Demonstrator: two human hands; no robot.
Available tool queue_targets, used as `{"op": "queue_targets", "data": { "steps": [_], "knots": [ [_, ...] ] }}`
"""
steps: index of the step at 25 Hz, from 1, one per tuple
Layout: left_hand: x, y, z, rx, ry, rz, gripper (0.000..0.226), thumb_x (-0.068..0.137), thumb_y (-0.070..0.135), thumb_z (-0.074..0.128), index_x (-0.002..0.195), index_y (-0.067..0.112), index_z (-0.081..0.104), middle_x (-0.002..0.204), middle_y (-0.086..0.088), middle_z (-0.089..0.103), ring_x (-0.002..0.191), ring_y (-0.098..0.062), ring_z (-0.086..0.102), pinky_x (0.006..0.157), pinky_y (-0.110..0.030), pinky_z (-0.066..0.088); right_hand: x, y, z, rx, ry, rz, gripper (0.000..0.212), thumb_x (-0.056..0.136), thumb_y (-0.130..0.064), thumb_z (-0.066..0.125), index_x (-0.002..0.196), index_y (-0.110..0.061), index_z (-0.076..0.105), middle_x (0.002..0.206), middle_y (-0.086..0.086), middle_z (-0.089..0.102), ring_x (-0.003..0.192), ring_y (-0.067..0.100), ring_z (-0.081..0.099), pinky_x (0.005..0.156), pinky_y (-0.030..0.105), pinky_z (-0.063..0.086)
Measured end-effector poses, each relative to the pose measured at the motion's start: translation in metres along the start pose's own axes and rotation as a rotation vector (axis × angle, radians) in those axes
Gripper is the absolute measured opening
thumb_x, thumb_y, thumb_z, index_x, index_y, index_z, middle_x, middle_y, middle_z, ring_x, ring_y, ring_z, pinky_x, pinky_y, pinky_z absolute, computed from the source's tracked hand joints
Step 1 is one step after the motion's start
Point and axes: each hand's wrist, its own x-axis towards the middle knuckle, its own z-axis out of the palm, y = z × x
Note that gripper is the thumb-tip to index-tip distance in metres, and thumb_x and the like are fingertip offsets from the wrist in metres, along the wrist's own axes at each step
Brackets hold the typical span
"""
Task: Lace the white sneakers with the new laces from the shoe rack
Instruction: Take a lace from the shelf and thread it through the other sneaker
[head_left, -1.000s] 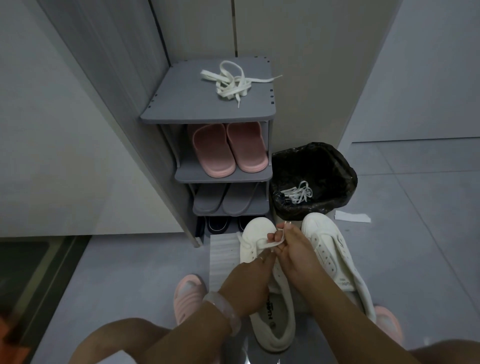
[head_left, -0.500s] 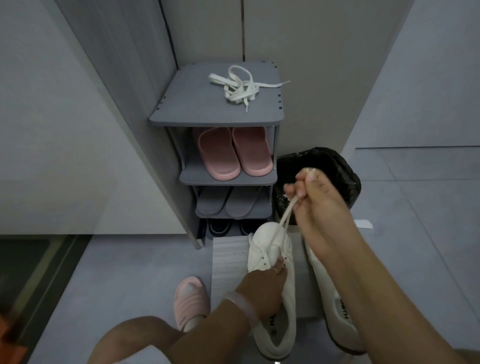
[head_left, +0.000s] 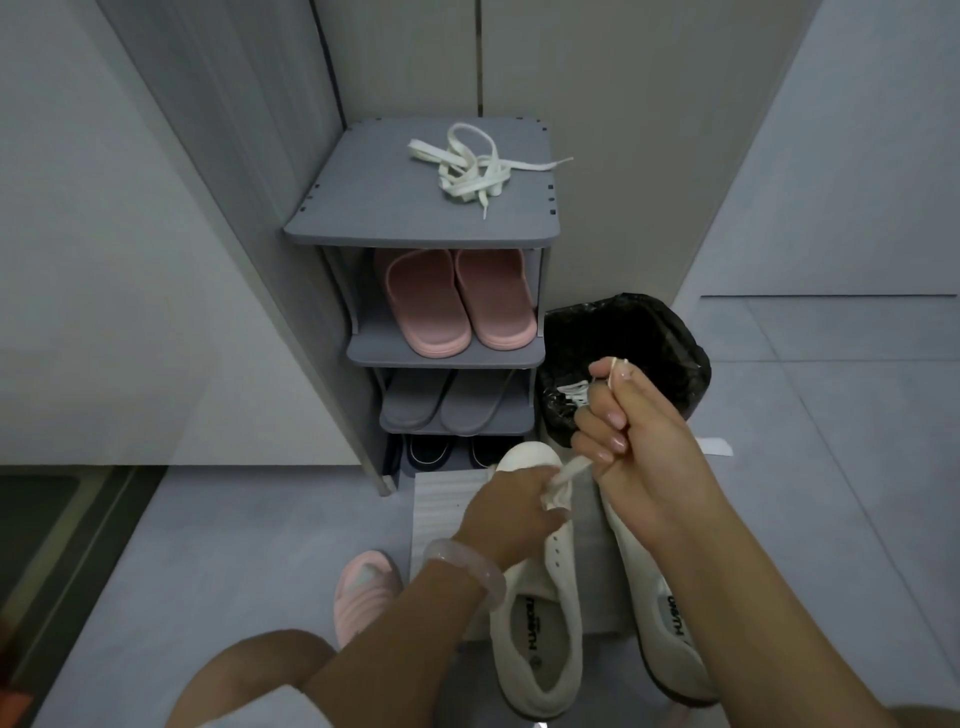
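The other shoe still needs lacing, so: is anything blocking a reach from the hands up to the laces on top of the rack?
Nothing visible. The loose laces lie alone on the shoe rack top, open above and in front.
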Motion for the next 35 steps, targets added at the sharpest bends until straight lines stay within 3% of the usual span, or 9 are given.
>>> {"op": "queue_targets", "data": {
  "steps": [3, 7, 11, 14, 20, 24, 31, 33, 35],
  "knots": [
    [0.01, -0.001, -0.005, -0.084, 0.132, -0.037, 0.017, 0.089, 0.009, 0.052, 0.091, 0.001, 0.067, 0.095, -0.017, 0.068, 0.092, -0.029, 0.061, 0.078, -0.029, 0.047, 0.006, 0.004, -0.025, -0.46, 0.034, 0.028, 0.024, 0.1, -0.017, 0.036, 0.099, -0.013, 0.059, 0.056, -0.004, 0.037, 0.042, 0.005, 0.027, 0.039, 0.016, 0.024],
    [0.019, -0.004, -0.031, 0.044, 0.166, 0.037, 0.017, 0.085, 0.007, 0.057, 0.097, 0.008, 0.069, 0.099, -0.011, 0.068, 0.094, -0.024, 0.061, 0.079, -0.027, 0.045, 0.014, 0.041, -0.055, -1.151, -0.132, 0.214, 0.042, 0.09, -0.005, 0.05, 0.124, -0.03, 0.048, 0.1, -0.006, 0.055, 0.071, 0.006, 0.05, 0.048, 0.007, 0.037],
    [0.007, 0.004, -0.019, 0.217, 0.065, 0.181, 0.016, 0.086, 0.011, 0.054, 0.098, 0.012, 0.065, 0.102, -0.009, 0.063, 0.097, -0.023, 0.058, 0.078, -0.028, 0.043, 0.016, 0.08, -0.062, -1.317, -0.257, 0.207, 0.014, 0.092, -0.015, 0.052, 0.085, -0.026, 0.056, 0.08, -0.009, 0.058, 0.075, 0.007, 0.056, 0.06, 0.011, 0.04],
    [0.003, -0.003, -0.021, 0.177, 0.11, 0.126, 0.014, 0.089, 0.017, 0.053, 0.098, 0.008, 0.058, 0.099, -0.012, 0.064, 0.093, -0.026, 0.059, 0.079, -0.034, 0.048, 0.02, 0.09, -0.069, -1.321, -0.118, 0.173, 0.034, 0.097, -0.019, 0.042, 0.064, -0.027, 0.046, 0.067, -0.01, 0.05, 0.062, 0.004, 0.047, 0.057, 0.015, 0.035],
    [-0.004, -0.034, -0.002, 0.303, -0.374, 0.272, 0.041, 0.09, 0.019, 0.056, 0.13, 0.016, 0.053, 0.135, -0.003, 0.052, 0.119, -0.022, 0.05, 0.093, -0.027, 0.038, 0.024, 0.095, -0.067, -1.231, -0.056, 0.103, 0.038, 0.1, -0.024, 0.036, 0.067, -0.018, 0.053, 0.075, 0.004, 0.062, 0.07, 0.012, 0.054, 0.064, 0.015, 0.038],
    [-0.006, -0.044, 0.016, 0.208, -0.318, 0.233, 0.044, 0.089, 0.027, 0.058, 0.132, 0.019, 0.05, 0.134, 0.0, 0.054, 0.119, -0.02, 0.052, 0.1, -0.03, 0.04, 0.018, 0.095, -0.057, -1.258, 0.003, 0.068, 0.038, 0.099, -0.028, 0.036, 0.066, -0.012, 0.046, 0.064, 0.002, 0.05, 0.061, 0.011, 0.046, 0.059, 0.017, 0.035],
    [-0.003, -0.037, 0.02, 0.365, -0.36, 0.191, 0.052, 0.093, 0.03, 0.052, 0.141, 0.018, 0.038, 0.154, 0.003, 0.024, 0.134, -0.023, 0.035, 0.108, -0.036, 0.032, 0.001, 0.008, 0.013, -0.86, -0.059, -0.43, 0.042, 0.098, -0.03, 0.037, 0.058, -0.02, 0.043, 0.053, 0.001, 0.039, 0.05, 0.008, 0.037, 0.05, 0.02, 0.032],
    [-0.004, -0.038, 0.018, 0.276, -0.34, 0.168, 0.047, 0.093, 0.031, 0.052, 0.136, 0.017, 0.045, 0.149, 0.001, 0.036, 0.13, -0.021, 0.041, 0.107, -0.033, 0.034, 0.0, -0.002, 0.011, -0.796, -0.039, -0.395, 0.044, 0.1, -0.031, 0.034, 0.059, -0.018, 0.043, 0.057, 0.009, 0.039, 0.051, 0.013, 0.037, 0.048, 0.019, 0.033],
    [-0.003, -0.033, 0.01, 0.127, -0.105, 0.113, 0.025, 0.091, 0.029, 0.055, 0.111, 0.015, 0.061, 0.113, -0.001, 0.063, 0.101, -0.016, 0.058, 0.094, -0.032, 0.045, 0.001, -0.001, 0.007, -0.8, -0.047, -0.323, 0.043, 0.1, -0.029, 0.033, 0.059, -0.017, 0.043, 0.055, 0.005, 0.039, 0.048, 0.011, 0.036, 0.047, 0.018, 0.032]
  ]
}}
